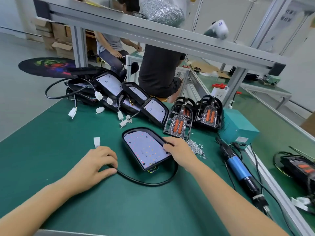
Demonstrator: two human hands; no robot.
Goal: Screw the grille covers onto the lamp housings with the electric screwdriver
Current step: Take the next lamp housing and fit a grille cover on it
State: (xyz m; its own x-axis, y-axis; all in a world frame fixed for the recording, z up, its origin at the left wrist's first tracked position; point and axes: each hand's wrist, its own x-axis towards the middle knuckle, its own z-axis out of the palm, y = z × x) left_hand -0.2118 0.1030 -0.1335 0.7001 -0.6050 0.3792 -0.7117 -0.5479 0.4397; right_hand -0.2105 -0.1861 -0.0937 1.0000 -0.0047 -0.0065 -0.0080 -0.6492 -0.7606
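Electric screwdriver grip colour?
Blue grip on the black-bodied electric screwdriver; head view.

Matt green bench mat [51, 133], glossy black plastic lamp housing [127, 142], shiny metal screws [196, 148], smooth rubbery black cable [144, 182]

A: What is worn on the bare left hand [98, 161] and bare right hand [179, 149]?
B: No gloves, rings or watch. Both forearms are uncovered right to the frame's edge; no sleeve shows.
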